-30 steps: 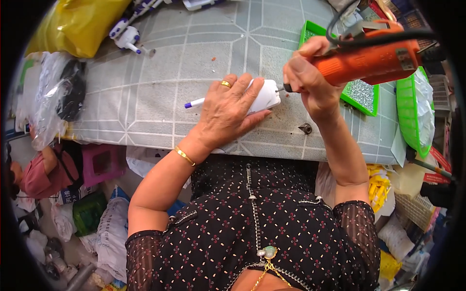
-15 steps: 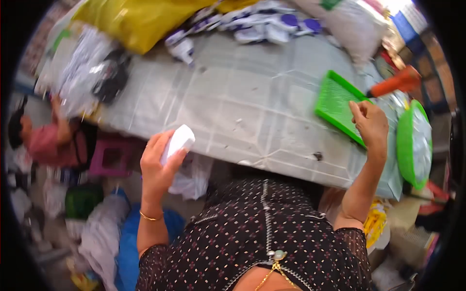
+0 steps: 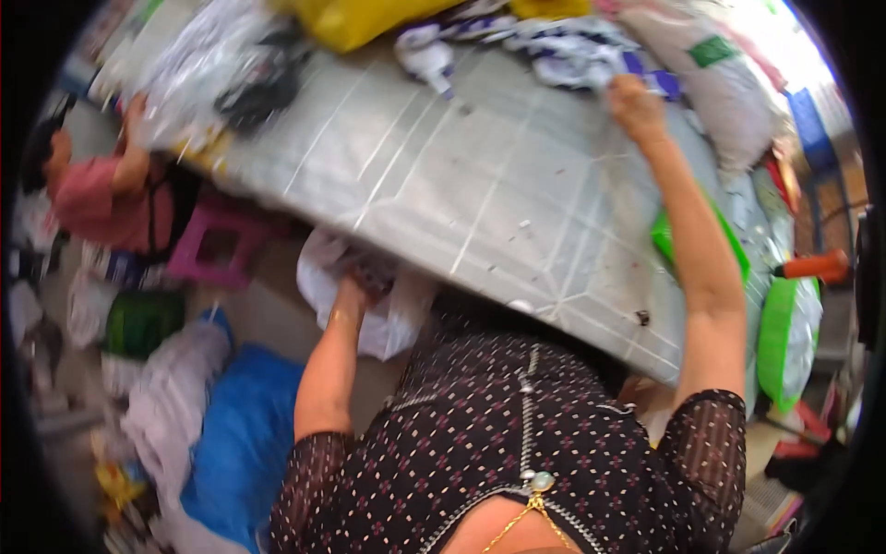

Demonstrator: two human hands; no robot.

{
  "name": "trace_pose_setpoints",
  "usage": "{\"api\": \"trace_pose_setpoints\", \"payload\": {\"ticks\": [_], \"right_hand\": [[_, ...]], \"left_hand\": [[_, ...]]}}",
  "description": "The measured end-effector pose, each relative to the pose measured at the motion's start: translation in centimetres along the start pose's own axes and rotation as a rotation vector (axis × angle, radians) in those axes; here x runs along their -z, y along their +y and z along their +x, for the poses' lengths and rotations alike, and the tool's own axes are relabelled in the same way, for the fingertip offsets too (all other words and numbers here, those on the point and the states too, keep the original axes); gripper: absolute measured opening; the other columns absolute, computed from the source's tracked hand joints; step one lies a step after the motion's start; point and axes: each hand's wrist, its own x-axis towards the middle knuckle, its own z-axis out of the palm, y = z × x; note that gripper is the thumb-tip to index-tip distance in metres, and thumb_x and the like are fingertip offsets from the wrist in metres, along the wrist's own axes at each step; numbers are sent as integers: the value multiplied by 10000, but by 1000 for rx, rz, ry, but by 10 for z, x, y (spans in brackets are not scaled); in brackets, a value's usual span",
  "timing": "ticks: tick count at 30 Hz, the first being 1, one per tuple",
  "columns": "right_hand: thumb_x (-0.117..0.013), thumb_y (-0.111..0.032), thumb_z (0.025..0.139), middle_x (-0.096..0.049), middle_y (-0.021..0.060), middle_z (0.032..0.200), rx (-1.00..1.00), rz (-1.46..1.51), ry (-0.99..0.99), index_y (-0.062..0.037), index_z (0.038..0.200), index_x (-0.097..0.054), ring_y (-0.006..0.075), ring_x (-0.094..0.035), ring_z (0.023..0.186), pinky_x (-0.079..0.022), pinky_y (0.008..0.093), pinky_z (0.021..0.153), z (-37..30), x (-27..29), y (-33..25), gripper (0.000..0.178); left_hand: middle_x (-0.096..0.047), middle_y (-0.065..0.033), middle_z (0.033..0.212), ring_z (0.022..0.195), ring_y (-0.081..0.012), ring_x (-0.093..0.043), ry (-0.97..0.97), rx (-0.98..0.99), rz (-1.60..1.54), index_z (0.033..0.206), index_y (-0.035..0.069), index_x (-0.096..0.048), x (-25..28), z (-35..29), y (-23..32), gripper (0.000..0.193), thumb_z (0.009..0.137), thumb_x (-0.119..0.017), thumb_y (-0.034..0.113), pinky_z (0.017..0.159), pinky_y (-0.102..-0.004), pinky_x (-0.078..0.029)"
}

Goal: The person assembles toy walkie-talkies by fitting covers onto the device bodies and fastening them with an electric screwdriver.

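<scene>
My left hand [image 3: 367, 284] reaches down into a white plastic bag [image 3: 318, 268] hanging at the table's near edge; its fingers are hidden in the bag. Pale items inside, beside my fingers, are too blurred to name. Stretched across the table, my right hand [image 3: 639, 109] is at the right part of a pile of white-and-purple pieces [image 3: 563, 51]. Its fingers look bunched together, and whether they grip a piece cannot be made out. Below my right forearm lies a green tray [image 3: 729, 242], partly covered by the arm.
An orange-handled tool [image 3: 817, 268] and a green basket [image 3: 780, 346] stand at the right. A stuffed sack [image 3: 715, 83] and a yellow bag [image 3: 360, 18] lie along the far side. Another person [image 3: 111, 198] is at the left, near a pink stool [image 3: 214, 245]. A blue bag [image 3: 245, 443] lies on the floor.
My left hand moved down from the table edge into the bag, and the white piece it held is out of sight. My right hand went from the green tray to the far pile.
</scene>
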Motion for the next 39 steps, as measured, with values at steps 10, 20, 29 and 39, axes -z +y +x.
{"api": "trace_pose_setpoints", "payload": {"ticks": [10, 20, 29, 39], "right_hand": [[-727, -182, 811, -634, 139, 1076, -37, 34, 243, -85, 1079, -612, 374, -669, 966, -562, 469, 807, -68, 19, 40, 308], [-752, -128, 750, -651, 155, 1073, 348, 706, 249, -63, 1108, -620, 372, -662, 955, -550, 444, 814, -210, 122, -110, 387], [-736, -49, 781, -701, 135, 1009, 242, 724, 280, -48, 1059, -657, 306, -705, 888, -582, 379, 785, -343, 225, -59, 289], [-657, -298, 889, -732, 136, 1078, -1040, 305, 424, -103, 1144, -702, 290, -697, 1013, -532, 390, 899, -366, 152, 288, 324]], "left_hand": [[-626, -23, 710, 657, -96, -580, 777, -829, 1357, 856, 60, -706, -300, 18, -117, 274, 993, -621, 282, 552, -244, -443], [-668, -217, 1207, 1007, -297, -684, -21, -207, 752, 1328, 15, -556, -451, 104, -252, 598, 1058, -388, 521, 870, -397, -568], [-681, -252, 1116, 836, -355, -662, -113, 109, 517, 1323, 84, -586, -420, 143, -286, 555, 1022, -469, 536, 694, -419, -566], [-655, -267, 1180, 853, -350, -657, -293, 32, 635, 1348, 54, -569, -401, 158, -292, 597, 1031, -447, 545, 738, -417, -546]]}}
